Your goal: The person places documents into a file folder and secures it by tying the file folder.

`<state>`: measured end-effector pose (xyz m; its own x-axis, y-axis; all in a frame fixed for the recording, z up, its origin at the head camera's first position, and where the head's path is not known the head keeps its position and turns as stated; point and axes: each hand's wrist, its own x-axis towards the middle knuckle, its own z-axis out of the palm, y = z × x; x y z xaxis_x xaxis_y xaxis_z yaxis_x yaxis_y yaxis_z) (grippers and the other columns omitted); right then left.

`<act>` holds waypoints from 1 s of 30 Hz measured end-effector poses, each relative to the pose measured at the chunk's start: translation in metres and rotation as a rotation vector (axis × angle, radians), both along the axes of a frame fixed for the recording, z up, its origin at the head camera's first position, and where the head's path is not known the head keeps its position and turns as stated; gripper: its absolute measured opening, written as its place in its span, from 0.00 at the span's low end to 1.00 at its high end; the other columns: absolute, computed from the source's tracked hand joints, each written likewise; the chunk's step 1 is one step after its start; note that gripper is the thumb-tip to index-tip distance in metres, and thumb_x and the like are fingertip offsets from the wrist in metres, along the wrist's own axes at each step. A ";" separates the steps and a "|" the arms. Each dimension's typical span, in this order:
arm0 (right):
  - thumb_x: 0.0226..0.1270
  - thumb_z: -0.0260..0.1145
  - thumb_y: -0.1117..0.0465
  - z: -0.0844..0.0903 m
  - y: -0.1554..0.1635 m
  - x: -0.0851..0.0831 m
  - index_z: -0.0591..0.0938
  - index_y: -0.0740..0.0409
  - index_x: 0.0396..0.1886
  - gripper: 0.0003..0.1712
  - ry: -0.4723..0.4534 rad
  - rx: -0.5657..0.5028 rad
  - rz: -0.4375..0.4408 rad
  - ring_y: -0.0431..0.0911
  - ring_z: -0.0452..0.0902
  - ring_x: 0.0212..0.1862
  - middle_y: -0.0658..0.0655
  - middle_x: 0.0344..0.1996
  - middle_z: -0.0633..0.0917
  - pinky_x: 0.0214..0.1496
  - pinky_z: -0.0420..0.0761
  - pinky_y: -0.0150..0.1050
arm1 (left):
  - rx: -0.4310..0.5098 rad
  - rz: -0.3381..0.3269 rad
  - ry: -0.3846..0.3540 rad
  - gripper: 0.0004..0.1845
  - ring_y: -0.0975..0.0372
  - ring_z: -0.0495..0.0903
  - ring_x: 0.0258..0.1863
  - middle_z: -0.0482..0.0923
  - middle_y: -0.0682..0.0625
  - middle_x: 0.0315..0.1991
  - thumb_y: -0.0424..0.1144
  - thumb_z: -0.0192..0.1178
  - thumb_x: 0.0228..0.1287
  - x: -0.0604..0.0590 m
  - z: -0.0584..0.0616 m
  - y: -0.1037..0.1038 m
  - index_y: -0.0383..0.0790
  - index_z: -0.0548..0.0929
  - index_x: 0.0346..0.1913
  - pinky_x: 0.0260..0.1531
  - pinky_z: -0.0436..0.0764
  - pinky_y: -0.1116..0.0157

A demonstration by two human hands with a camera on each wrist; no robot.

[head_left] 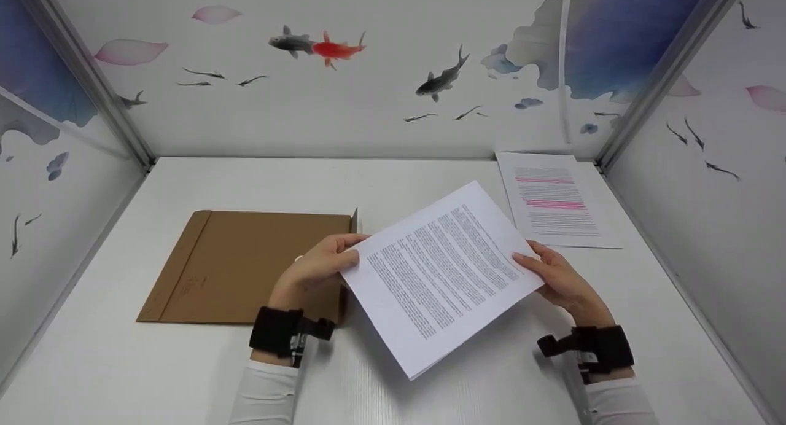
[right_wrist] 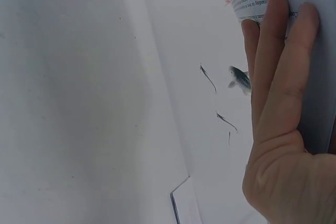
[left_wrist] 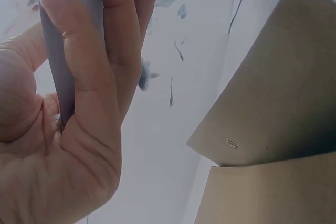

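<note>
A thin stack of printed paper sheets [head_left: 442,277] is held tilted above the table, its text side facing up. My left hand [head_left: 322,262] grips its left edge with the thumb on top; the left wrist view shows that hand's fingers [left_wrist: 89,72] behind the sheets. At the right edge my right hand [head_left: 562,277] pinches the stack, thumb above. In the right wrist view its fingers [right_wrist: 283,66] lie along the printed underside. Beneath and beside the left hand lies a brown cardboard folder [head_left: 245,259], with a raised flap [left_wrist: 273,77] in the left wrist view.
Another stack of printed sheets with pink highlighted lines [head_left: 556,204] lies at the table's back right. White panels [head_left: 368,118] painted with fish and petals enclose the white table [head_left: 153,376] at the back and sides.
</note>
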<state>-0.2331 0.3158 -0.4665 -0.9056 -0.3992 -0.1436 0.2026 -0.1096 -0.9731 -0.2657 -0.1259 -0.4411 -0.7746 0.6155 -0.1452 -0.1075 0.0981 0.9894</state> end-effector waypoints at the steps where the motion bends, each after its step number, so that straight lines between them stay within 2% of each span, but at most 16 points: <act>1: 0.82 0.52 0.63 0.000 0.000 0.000 0.71 0.47 0.67 0.18 -0.001 0.007 -0.009 0.42 0.90 0.46 0.48 0.48 0.89 0.46 0.88 0.34 | 0.004 -0.001 -0.001 0.29 0.64 0.88 0.37 0.87 0.47 0.50 0.27 0.46 0.68 0.000 0.000 0.000 0.29 0.68 0.73 0.37 0.88 0.68; 4: 0.82 0.54 0.63 0.002 0.000 0.001 0.69 0.50 0.68 0.20 -0.006 0.027 -0.051 0.41 0.90 0.46 0.47 0.48 0.89 0.45 0.88 0.33 | 0.001 0.012 0.002 0.28 0.64 0.88 0.36 0.87 0.48 0.49 0.28 0.48 0.71 0.000 -0.001 -0.001 0.29 0.68 0.73 0.35 0.88 0.68; 8: 0.81 0.55 0.63 0.003 -0.002 0.001 0.69 0.50 0.68 0.20 -0.027 0.026 -0.112 0.41 0.90 0.46 0.46 0.48 0.89 0.45 0.88 0.33 | 0.027 0.076 -0.014 0.26 0.66 0.88 0.33 0.88 0.54 0.42 0.32 0.53 0.76 -0.002 -0.004 0.000 0.28 0.67 0.73 0.29 0.86 0.70; 13: 0.81 0.56 0.63 0.004 -0.004 0.001 0.71 0.46 0.64 0.17 -0.055 -0.012 -0.191 0.41 0.90 0.46 0.46 0.48 0.89 0.45 0.89 0.33 | 0.091 0.253 -0.034 0.24 0.68 0.86 0.30 0.87 0.58 0.36 0.35 0.56 0.76 -0.003 -0.004 0.005 0.26 0.71 0.68 0.26 0.83 0.73; 16: 0.80 0.56 0.63 0.004 -0.004 0.000 0.72 0.45 0.63 0.17 -0.072 -0.034 -0.240 0.40 0.90 0.45 0.45 0.47 0.89 0.43 0.89 0.33 | 0.125 0.347 -0.058 0.23 0.66 0.86 0.32 0.87 0.56 0.39 0.36 0.57 0.75 -0.003 -0.003 0.010 0.27 0.72 0.68 0.29 0.85 0.73; 19: 0.80 0.57 0.63 0.005 -0.005 0.000 0.72 0.45 0.63 0.17 -0.084 -0.042 -0.285 0.40 0.90 0.44 0.45 0.46 0.89 0.43 0.89 0.33 | 0.149 0.398 -0.086 0.26 0.65 0.88 0.34 0.88 0.55 0.42 0.36 0.58 0.75 -0.001 -0.003 0.015 0.30 0.71 0.70 0.30 0.87 0.71; 23: 0.79 0.58 0.62 0.005 -0.005 0.000 0.72 0.44 0.63 0.17 -0.091 -0.046 -0.329 0.39 0.90 0.44 0.44 0.45 0.89 0.43 0.89 0.33 | 0.129 0.399 -0.093 0.26 0.64 0.88 0.35 0.89 0.53 0.42 0.36 0.59 0.74 0.002 -0.003 0.024 0.31 0.71 0.71 0.32 0.88 0.69; 30: 0.78 0.60 0.61 0.007 -0.006 0.000 0.71 0.46 0.64 0.19 -0.104 -0.076 -0.380 0.40 0.90 0.44 0.43 0.45 0.90 0.44 0.89 0.33 | 0.082 0.322 -0.087 0.24 0.65 0.89 0.36 0.90 0.48 0.45 0.39 0.60 0.73 0.007 -0.004 0.043 0.34 0.73 0.68 0.34 0.88 0.66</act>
